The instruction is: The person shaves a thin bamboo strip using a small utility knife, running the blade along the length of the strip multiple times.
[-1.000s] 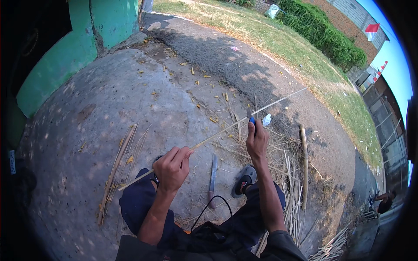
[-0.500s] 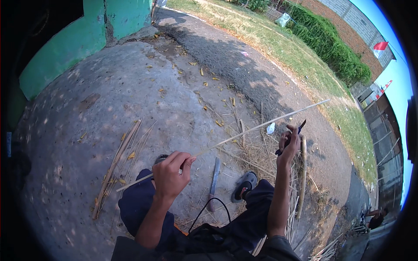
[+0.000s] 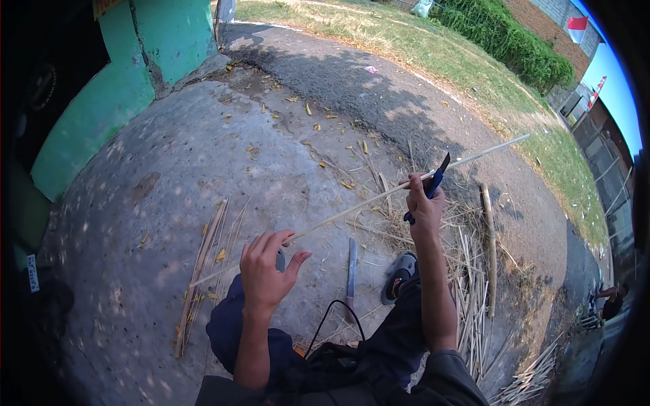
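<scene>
A long, thin pale strip [image 3: 352, 210], which looks like split bamboo, slants across in front of me, its far end up to the right. My right hand [image 3: 426, 208] is closed around a blue-handled utility knife [image 3: 434, 184], blade pointing up, and its fingers also touch the strip. Near the strip's lower part is my left hand [image 3: 265, 272], thumb spread away from the fingers. The strip runs behind those fingers, and its near end comes out on the left. On the ground between my feet lies a long knife [image 3: 352, 267] with a brown handle.
Several split strips [image 3: 203, 271] lie on the concrete at left. A thicker pole [image 3: 489, 250] and a heap of thin strips [image 3: 470, 298] are at right, beside dry shavings [image 3: 450, 227]. A green wall [image 3: 101, 128] stands far left. Another person [image 3: 613, 302] is far right.
My right hand has moved left and up, bringing the knife to the strip. My left hand has loosened from its pinch, with the thumb now apart. The view has shifted slightly.
</scene>
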The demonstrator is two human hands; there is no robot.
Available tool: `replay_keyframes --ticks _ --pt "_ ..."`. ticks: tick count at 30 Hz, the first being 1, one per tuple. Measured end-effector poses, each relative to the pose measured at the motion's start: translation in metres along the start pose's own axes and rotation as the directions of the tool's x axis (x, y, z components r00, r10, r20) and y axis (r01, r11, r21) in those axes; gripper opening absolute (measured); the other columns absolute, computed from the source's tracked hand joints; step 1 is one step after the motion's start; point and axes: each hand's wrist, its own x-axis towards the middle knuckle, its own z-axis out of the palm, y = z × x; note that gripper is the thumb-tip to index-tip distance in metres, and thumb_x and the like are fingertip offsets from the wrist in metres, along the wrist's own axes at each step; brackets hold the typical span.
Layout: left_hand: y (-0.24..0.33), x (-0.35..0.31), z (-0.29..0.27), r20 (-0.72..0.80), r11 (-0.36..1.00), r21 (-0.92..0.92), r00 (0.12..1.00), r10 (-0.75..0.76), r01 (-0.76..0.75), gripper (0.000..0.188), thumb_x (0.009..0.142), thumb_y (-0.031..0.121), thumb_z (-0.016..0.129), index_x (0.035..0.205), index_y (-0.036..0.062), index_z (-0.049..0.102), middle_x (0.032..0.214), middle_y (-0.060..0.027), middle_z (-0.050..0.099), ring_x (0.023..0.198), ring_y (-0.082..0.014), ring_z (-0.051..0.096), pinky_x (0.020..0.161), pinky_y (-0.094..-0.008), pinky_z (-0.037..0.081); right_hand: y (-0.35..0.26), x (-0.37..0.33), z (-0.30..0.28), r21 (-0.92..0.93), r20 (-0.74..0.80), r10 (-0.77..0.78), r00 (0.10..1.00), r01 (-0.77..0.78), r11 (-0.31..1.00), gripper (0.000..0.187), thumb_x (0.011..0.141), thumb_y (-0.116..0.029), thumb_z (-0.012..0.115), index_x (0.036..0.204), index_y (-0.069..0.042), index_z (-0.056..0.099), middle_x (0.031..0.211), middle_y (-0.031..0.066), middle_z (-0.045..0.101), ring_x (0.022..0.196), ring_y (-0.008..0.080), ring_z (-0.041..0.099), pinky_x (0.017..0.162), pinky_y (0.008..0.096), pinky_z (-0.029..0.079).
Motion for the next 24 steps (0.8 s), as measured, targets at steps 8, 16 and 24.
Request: replay_keyframes --ticks 8,16,24 --pt "0.015 0.014 -0.003 0.001 0.999 -0.013 0.999 0.042 -0.042 0.036 0.095 0.038 0.076 0.111 0.0070 0.070 0.094 -0.0102 0.073 0.082 -0.0325 0.070 0.078 -0.0450 0.050 0.004 -0.027 0.048 0.011 0.122 0.126 0.984 -0.128 0.992 0.018 0.102 -0.020 0.075 0.102 -0.003 0.069 0.089 0.0123 0.076 0.049 0.0008 0.035 0.045 0.0229 0.021" --pt "0.024 0.005 0.012 0.149 0.992 -0.028 0.982 -0.115 0.120 0.018 0.104 0.022 0.065 0.094 0.0071 0.063 0.082 -0.0158 0.069 0.076 -0.0429 0.068 0.061 -0.0501 0.050 -0.003 -0.040 0.054 -0.236 0.195 0.110 0.975 -0.062 0.970 0.043 0.111 -0.037 0.054 0.124 0.000 0.071 0.076 0.0043 0.068 0.049 0.0006 0.033 0.047 0.0221 0.021" --pt "0.055 0.009 0.051 0.027 0.986 -0.088 0.990 -0.140 0.142 0.014 0.103 0.018 0.065 0.097 0.0058 0.067 0.082 -0.0161 0.070 0.073 -0.0410 0.069 0.059 -0.0480 0.049 0.006 -0.078 0.035 -0.641 0.458 -0.161 0.874 0.450 0.622 0.025 0.106 -0.029 0.062 0.107 -0.004 0.068 0.069 0.0158 0.061 0.059 0.0349 0.063 0.057 0.0415 0.045"
